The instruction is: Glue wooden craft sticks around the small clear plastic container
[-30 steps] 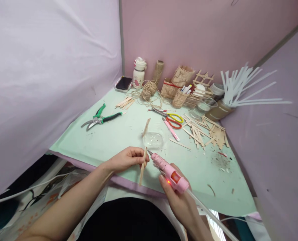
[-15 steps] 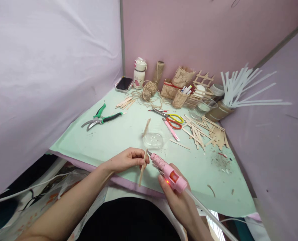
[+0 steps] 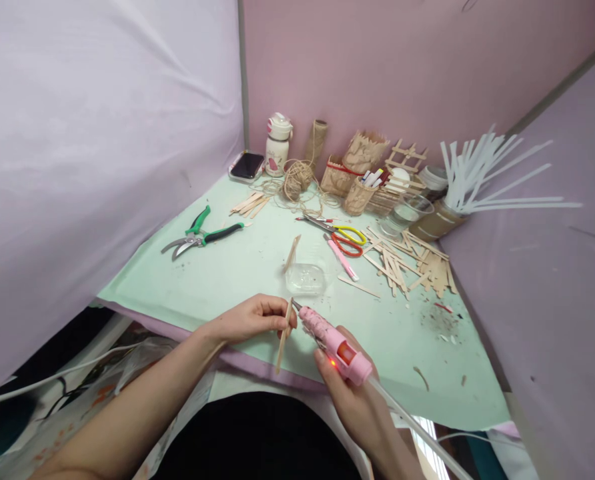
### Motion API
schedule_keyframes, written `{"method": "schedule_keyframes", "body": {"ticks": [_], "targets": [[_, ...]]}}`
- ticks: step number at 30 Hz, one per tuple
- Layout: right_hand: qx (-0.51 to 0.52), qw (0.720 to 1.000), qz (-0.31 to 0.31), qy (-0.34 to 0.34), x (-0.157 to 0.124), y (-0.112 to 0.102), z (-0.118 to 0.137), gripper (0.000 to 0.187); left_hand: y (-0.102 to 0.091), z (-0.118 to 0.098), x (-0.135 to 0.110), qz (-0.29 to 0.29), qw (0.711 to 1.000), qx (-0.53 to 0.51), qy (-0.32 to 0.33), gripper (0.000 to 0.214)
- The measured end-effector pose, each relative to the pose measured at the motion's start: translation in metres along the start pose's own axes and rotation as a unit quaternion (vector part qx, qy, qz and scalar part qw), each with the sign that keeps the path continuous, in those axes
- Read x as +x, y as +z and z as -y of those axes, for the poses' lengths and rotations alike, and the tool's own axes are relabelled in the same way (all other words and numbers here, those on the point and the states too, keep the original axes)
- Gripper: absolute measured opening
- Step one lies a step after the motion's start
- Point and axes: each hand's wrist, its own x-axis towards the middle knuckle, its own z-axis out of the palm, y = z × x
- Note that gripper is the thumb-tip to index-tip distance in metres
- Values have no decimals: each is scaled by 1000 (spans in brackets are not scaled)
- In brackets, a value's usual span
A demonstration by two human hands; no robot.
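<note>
Near the front edge of the table, my left hand [image 3: 262, 317] pinches a wooden craft stick [image 3: 282, 347] between thumb and fingers, the stick tilted nearly upright. My right hand [image 3: 350, 387] is wrapped round a pink hot glue gun [image 3: 335, 343] with a lit red light and a long glue stick [image 3: 417, 427] coming out of its back. The gun's metal nozzle is at the upper end of the craft stick, seemingly touching it. Just beyond my hands sits a clear plastic tray [image 3: 305, 280], with another craft stick [image 3: 292, 253] leaning on its left rim.
Green-handled pruning shears [image 3: 197, 237] lie at left. Scissors [image 3: 345, 237], a pink pen-shaped tool [image 3: 342, 259] and a pile of craft sticks [image 3: 392, 263] are at right. Along the back stand a bottle [image 3: 277, 147], twine [image 3: 297, 180], a glass [image 3: 405, 213] and a holder of white glue sticks [image 3: 437, 223].
The glue gun's nozzle has shifted very slightly left against the top of the craft stick. Both hands keep their holds, and the other things stay where they were.
</note>
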Motion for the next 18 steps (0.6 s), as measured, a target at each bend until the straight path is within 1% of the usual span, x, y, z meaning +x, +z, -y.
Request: {"method": "schedule_keyframes", "body": {"ticks": [13,18], "targets": [[-2,1000,5,11,0,0,3,19,1,-2,0,9,1000,2,3,35],[0,1000,-1,-1,0,0,3,21,0,-1,0,12,1000,4,3,34]]}}
